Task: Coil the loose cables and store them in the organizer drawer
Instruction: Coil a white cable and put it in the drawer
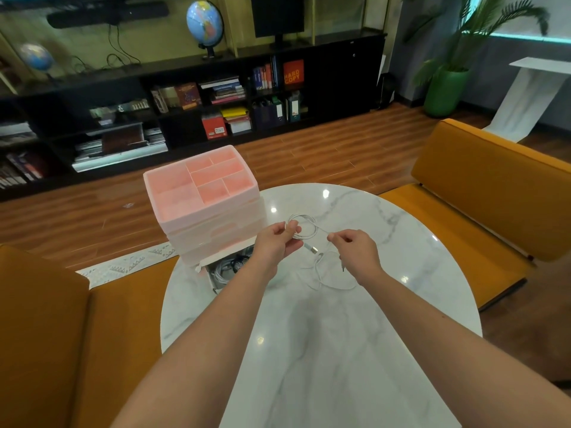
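Two hands work over a round white marble bench [340, 350]. The left hand [275, 242] holds a small coil of white cable [304, 228], its fingers [289, 227] curled round the loops and pinching them together just above the bench. From the coil a USB plug [311, 249] pokes out below the hand. The right hand [358, 250] is just beside it, its fingers [335, 237] pinching a thin run of the same cable that leads back to the coil. The loose rest of the cable [324, 279] lies in slack loops on the bench between and below the two hands.

At the bench's far left edge stands a pink organizer [200, 205] with open compartments on top and drawers stacked beneath. Its bottom drawer [222, 268] is pulled out, partly hidden by the left forearm, and white and dark cables [230, 265] lie inside. Orange sofas [482, 193] flank the bench.
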A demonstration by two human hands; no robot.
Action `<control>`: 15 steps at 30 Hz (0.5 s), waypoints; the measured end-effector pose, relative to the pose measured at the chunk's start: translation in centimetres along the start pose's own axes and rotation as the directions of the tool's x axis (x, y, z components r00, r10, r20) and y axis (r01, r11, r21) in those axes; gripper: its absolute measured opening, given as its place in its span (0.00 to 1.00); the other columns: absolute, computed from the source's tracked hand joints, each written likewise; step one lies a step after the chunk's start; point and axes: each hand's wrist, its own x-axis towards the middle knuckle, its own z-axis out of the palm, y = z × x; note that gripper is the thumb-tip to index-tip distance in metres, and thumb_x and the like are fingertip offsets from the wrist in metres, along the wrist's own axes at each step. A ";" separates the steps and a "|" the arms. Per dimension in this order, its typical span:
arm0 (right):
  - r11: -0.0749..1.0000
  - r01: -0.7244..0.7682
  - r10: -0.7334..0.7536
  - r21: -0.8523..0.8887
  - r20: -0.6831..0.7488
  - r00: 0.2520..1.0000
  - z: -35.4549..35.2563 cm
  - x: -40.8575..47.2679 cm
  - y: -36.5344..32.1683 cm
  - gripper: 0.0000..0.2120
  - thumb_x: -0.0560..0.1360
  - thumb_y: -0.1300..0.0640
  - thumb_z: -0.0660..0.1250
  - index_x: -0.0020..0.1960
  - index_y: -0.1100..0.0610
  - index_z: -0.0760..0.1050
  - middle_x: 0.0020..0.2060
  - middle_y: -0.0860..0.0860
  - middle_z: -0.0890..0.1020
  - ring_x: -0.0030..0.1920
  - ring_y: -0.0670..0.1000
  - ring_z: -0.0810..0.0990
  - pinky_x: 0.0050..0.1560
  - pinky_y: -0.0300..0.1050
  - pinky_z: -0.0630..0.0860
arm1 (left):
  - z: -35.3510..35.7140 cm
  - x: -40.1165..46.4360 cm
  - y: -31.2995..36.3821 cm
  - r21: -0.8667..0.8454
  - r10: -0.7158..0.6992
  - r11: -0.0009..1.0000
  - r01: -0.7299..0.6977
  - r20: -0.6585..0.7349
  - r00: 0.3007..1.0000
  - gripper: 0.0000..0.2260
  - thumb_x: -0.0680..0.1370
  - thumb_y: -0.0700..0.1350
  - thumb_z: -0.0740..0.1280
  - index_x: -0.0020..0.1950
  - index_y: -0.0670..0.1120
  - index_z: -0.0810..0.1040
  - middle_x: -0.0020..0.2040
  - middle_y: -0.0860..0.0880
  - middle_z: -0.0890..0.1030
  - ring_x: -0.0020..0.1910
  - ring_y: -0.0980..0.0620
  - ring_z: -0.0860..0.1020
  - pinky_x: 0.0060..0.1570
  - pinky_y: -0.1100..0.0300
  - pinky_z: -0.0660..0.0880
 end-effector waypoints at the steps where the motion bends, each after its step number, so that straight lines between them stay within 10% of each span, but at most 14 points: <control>1: 1.000 -0.008 0.008 0.004 0.021 1.000 0.0 0.0 -0.1 0.11 0.78 0.52 0.66 0.47 0.60 0.81 0.39 0.54 0.82 0.33 0.51 0.76 0.37 0.44 0.75 | 0.0 0.0 -0.1 -0.035 -0.002 0.999 0.002 0.001 1.000 0.11 0.80 0.45 0.67 0.54 0.37 0.80 0.52 0.42 0.83 0.50 0.49 0.83 0.48 0.63 0.81; 15: 0.924 -0.258 0.235 0.283 0.113 0.965 1.2 0.3 -0.6 0.14 0.80 0.56 0.64 0.47 0.68 0.78 0.39 0.57 0.81 0.37 0.54 0.84 0.47 0.49 0.83 | 2.3 -1.1 0.3 -0.390 -0.117 0.915 0.107 -0.001 0.993 0.10 0.81 0.37 0.63 0.61 0.38 0.77 0.49 0.46 0.81 0.48 0.51 0.81 0.57 0.57 0.77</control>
